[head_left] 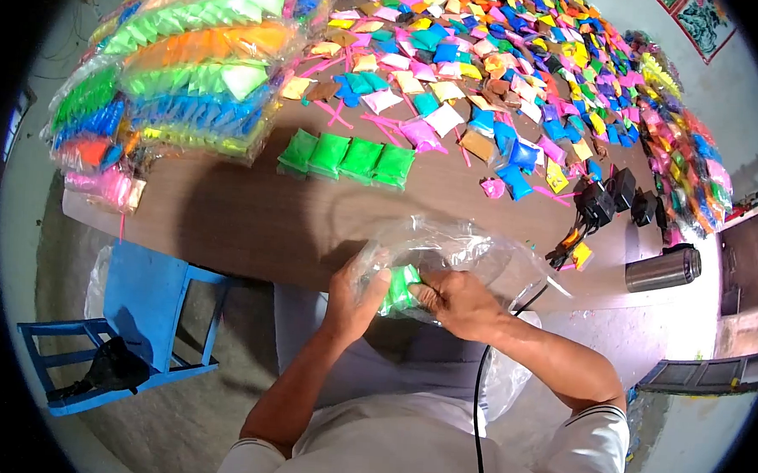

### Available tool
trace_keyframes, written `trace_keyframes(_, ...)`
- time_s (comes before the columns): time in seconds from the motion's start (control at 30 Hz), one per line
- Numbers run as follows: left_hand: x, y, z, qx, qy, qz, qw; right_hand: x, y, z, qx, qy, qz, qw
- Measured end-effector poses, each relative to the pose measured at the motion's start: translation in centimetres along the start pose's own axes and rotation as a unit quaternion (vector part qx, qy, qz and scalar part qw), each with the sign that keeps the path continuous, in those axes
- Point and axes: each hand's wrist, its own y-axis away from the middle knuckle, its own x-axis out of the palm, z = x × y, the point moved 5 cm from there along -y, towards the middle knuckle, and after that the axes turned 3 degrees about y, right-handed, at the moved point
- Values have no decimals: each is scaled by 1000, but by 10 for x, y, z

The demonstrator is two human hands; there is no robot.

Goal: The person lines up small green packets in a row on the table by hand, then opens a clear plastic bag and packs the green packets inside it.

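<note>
At the table's near edge, my left hand (353,296) is closed around the side of a clear plastic bag (463,240). My right hand (462,303) grips small bright green packets (399,288) at the bag, thumb pressed on them. Film glare hides how many packets there are and how far inside they sit. Just beyond my hands, a short row of several green packets (347,157) lies side by side on the brown table (253,206).
Large bags of sorted packets (200,68) are stacked at the left. A heap of loose multicoloured packets (489,47) covers the far side. Black adapters (600,204) and a steel flask (663,268) stand right. A blue chair (144,298) is at lower left; a black cable (478,410) hangs before me.
</note>
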Motion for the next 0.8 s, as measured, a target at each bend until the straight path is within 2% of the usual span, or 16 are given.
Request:
trace_keyframes(0.07,-1,0,-5,-7,-2,9,1000,-4,7,9,-33,58,-46,997)
trace_keyframes(0.2,-1,1,-9,-9,7,8,1000,-44,36,56,-81,99,-60,990)
trace_keyframes(0.27,-2,1,-15,-22,10,13,1000,-77,63,90,-237,-13,-118,964)
trace_keyframes(0.3,-2,2,-15,-42,13,23,999,-94,74,98,-279,-36,-161,946)
trace_keyframes(0.33,-2,1,-11,-20,12,29,999,-112,83,105,-319,-60,-203,924)
trace_keyframes(0.4,-4,1,-8,-26,12,34,999,-145,85,122,-293,1,-306,906)
trace_keyframes(0.43,-4,1,-5,-35,13,41,998,-157,75,119,-283,-14,-326,902)
trace_keyframes(0.5,-7,2,-2,-25,4,39,999,-174,38,107,-166,-49,-255,951)
trace_keyframes(0.53,-7,2,-2,-24,18,44,999,-179,10,92,-171,-32,-239,955)
trace_keyframes(0.57,-7,1,-3,-22,32,50,998,-178,-14,80,-119,-62,-195,971)
trace_keyframes(0.63,-8,2,-6,-41,32,51,997,-167,-65,45,-160,-18,-132,978)
trace_keyframes(0.67,-8,3,-6,-64,31,55,996,-159,-86,33,-135,14,-84,987)
trace_keyframes(0.7,-8,2,-7,-61,32,53,996,-154,-98,27,-137,17,-85,987)
trace_keyframes(0.77,-8,3,-6,-68,36,52,996,-137,-119,21,-155,157,-62,974)
trace_keyframes(0.8,-9,2,-6,-67,36,51,996,-131,-129,15,-156,158,-62,973)
